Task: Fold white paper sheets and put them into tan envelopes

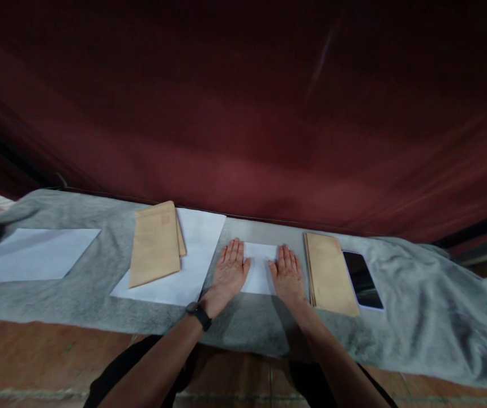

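A small white paper (260,268) lies on the grey cloth between my two hands. My left hand (230,266) rests flat along its left edge, palm down, fingers stretched out. On the paper's right edge my right hand (286,274) lies flat in the same way. Brown envelopes (332,272) are stacked just right of my right hand. More brown envelopes (155,245) lie to the left, on top of a larger white sheet (196,249).
The grey cloth (243,326) runs across the view over a tiled floor (48,354). Another white sheet (35,255) lies at the far left. A dark-screened phone (362,279) is beside the right envelopes. A dark red surface (243,141) stands behind.
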`<state>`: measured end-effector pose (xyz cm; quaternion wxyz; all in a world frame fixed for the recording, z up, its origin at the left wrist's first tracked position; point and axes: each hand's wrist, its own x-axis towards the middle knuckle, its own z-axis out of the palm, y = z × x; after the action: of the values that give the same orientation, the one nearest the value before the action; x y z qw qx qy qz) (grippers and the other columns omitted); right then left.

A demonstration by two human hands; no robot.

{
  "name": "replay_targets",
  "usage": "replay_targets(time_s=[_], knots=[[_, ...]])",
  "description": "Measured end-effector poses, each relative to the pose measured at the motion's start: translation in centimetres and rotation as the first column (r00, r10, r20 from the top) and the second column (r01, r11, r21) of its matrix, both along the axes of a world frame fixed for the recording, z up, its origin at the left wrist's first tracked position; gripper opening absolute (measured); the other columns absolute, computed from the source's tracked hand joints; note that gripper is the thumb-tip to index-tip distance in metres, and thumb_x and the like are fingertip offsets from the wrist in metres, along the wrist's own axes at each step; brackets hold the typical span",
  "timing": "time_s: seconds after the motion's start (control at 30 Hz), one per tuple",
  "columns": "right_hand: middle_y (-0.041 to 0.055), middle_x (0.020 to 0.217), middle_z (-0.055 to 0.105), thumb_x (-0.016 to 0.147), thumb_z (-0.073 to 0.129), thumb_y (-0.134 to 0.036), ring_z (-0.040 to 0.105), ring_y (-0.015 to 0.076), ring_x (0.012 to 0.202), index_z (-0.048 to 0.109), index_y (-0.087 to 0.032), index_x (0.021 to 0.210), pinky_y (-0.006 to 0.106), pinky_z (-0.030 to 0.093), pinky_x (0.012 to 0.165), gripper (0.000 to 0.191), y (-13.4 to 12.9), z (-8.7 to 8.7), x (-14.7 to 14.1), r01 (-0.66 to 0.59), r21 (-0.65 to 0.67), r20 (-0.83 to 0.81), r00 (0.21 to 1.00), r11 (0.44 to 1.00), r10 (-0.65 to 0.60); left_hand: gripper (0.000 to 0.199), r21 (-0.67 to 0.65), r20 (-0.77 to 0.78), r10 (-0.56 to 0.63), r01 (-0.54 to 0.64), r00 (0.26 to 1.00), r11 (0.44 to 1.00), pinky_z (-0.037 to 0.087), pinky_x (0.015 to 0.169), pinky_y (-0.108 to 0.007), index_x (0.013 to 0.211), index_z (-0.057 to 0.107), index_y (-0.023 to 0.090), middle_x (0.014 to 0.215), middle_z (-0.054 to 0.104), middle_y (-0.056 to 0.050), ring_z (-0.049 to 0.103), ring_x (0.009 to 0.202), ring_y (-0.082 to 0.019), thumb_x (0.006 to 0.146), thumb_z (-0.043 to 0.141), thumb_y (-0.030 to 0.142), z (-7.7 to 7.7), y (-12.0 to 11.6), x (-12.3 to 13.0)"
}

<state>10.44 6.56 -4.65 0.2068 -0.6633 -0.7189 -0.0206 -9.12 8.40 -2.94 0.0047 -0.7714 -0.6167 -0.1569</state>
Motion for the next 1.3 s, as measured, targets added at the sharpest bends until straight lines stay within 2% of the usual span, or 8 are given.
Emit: replay_targets(time_s=[0.3,0.5,0.6,0.8,0.93,1.03,1.13,1.3], knots=[[0.0254,0.16,0.035,0.108,0.028,-0.044,0.035,0.0351,0.149,0.035,0.002,0.155,0.053,0.03,0.121,0.066,-0.6,-0.2,0.4,0.027,0.065,0.058,0.998,0.998,-0.031,0.062,-0.029,-0.05,0.05,-0.052,0.997,0.998,0.022,0.127,-0.049,0.152,0.039,-0.002,0.16,0.037,-0.023,0.03,0.153,-0.031,0.103,0.031,0.033,0.7,-0.8,-0.6],[0.0139,0.163,0.036,0.108,0.027,-0.029,0.029,0.0255,0.153,0.034,-0.011,0.158,0.051,0.027,0.124,0.054,-2.5,0.3,-1.6,-0.225,-0.002,0.055,0.973,0.974,0.225,0.057,0.042,-0.049,-0.203,0.205,0.978,0.978,0.021,0.128,-0.049,0.158,0.034,0.013,0.163,0.037,-0.011,0.027,0.154,-0.025,0.102,0.032,0.024,0.3,-3.3,1.2],[0.0141,0.163,0.035,0.108,0.03,-0.031,0.029,0.0254,0.153,0.036,-0.011,0.157,0.05,0.028,0.124,0.053,-3.3,0.1,-1.8,-0.26,-0.002,0.081,0.962,0.966,0.26,0.057,0.015,-0.072,-0.223,0.224,0.972,0.974,0.024,0.126,-0.051,0.157,0.035,0.016,0.162,0.04,-0.011,0.03,0.153,-0.025,0.102,0.033,0.025,-0.3,-4.0,1.3],[0.0192,0.16,0.04,0.107,0.035,-0.037,0.036,0.0297,0.15,0.04,-0.008,0.155,0.049,0.031,0.121,0.056,-3.2,0.1,-0.2,-0.139,0.023,0.118,0.984,0.99,0.136,0.057,0.009,-0.04,-0.11,0.111,0.993,0.994,0.026,0.125,-0.05,0.155,0.039,0.012,0.162,0.037,-0.016,0.03,0.153,-0.027,0.104,0.035,0.036,-0.5,-3.4,-0.2],[0.0235,0.153,0.049,0.106,0.035,-0.037,0.048,0.0339,0.139,0.042,-0.004,0.152,0.051,0.04,0.112,0.057,-2.4,1.1,1.1,-0.007,0.005,0.074,0.997,1.0,0.007,0.062,0.004,-0.01,-0.045,0.045,0.999,0.999,0.027,0.124,-0.052,0.155,0.037,0.006,0.163,0.032,-0.021,0.028,0.154,-0.031,0.104,0.035,0.042,-0.5,-3.2,-0.6],[0.0257,0.135,0.063,0.103,0.041,-0.037,0.06,0.035,0.122,0.048,-0.003,0.146,0.048,0.047,0.102,0.056,-1.7,2.4,2.0,0.093,-0.067,0.053,0.995,0.993,-0.089,0.065,-0.001,-0.006,-0.013,0.013,1.0,1.0,0.026,0.124,-0.052,0.156,0.037,0.007,0.164,0.03,-0.021,0.027,0.154,-0.032,0.104,0.036,0.045,-0.6,-3.3,-0.5],[0.0218,0.117,0.07,0.1,0.047,-0.036,0.067,0.0303,0.108,0.056,-0.006,0.137,0.04,0.05,0.095,0.048,-1.0,3.3,2.6,0.143,-0.157,0.019,0.99,0.977,-0.142,0.066,-0.013,-0.014,0.005,-0.006,1.0,1.0,0.028,0.124,-0.051,0.156,0.038,0.008,0.164,0.031,-0.02,0.028,0.153,-0.032,0.103,0.037,0.047,-0.6,-3.5,-0.4],[0.0172,0.109,0.073,0.098,0.052,-0.033,0.07,0.026,0.102,0.061,-0.011,0.124,0.032,0.051,0.087,0.035,-0.2,4.0,3.2,0.15,-0.293,-0.054,0.984,0.944,-0.172,0.066,-0.015,-0.035,0.014,-0.015,0.999,1.0,0.029,0.123,-0.051,0.157,0.035,0.01,0.164,0.032,-0.019,0.025,0.155,-0.031,0.103,0.036,0.047,-0.4,-3.6,-0.5]])
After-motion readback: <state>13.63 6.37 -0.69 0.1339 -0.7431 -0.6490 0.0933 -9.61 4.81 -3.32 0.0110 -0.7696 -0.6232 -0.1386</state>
